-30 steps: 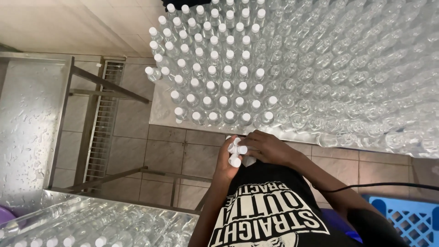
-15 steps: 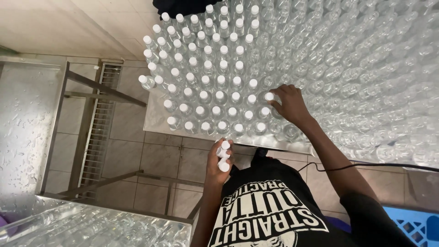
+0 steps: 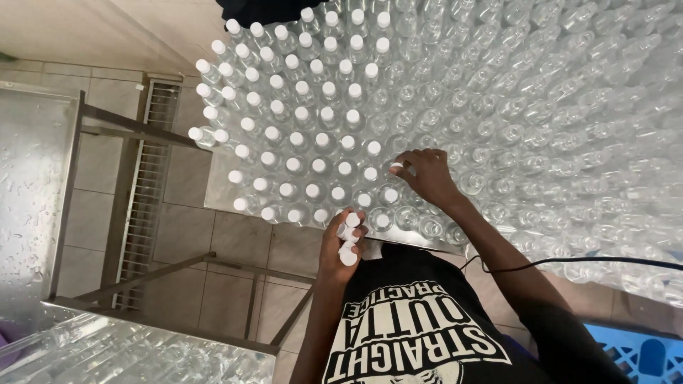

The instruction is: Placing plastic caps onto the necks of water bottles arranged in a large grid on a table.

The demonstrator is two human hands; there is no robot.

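Dozens of clear bottles stand packed neck-up on the tabletop [image 3: 220, 199], and the scene reads best from the left edge across. Far left, a wet steel surface [image 3: 32, 178] sits beside a floor drain grate [image 3: 146, 192] set in the tiled floor [image 3: 213, 235]; at the lower left lies another batch of bottles [image 3: 128, 355], on their sides by the look of it.

Next come the capped bottles [image 3: 299, 121], their white tops forming neat rows — capped ones fill the left part of the block, which suggests the work runs row by row from that side. Below the tabletop's near edge, the left hand [image 3: 341, 245] is held close to the body with its fingers curled shut on a small stack of white caps [image 3: 348, 238], likely kept there as a ready supply within short reach of the other hand.

Further right, the right hand [image 3: 427, 178] rests over the boundary between capped and open bottles, fingers pinched together on a single cap [image 3: 396, 166] at a bottle's neck. Beyond it spread the uncapped bottles [image 3: 555, 121], mouths open, tightly packed so they brace one another upright. A black cable [image 3: 569, 262] crosses the right forearm, and a blue crate [image 3: 633, 352] shows at the lower right corner.
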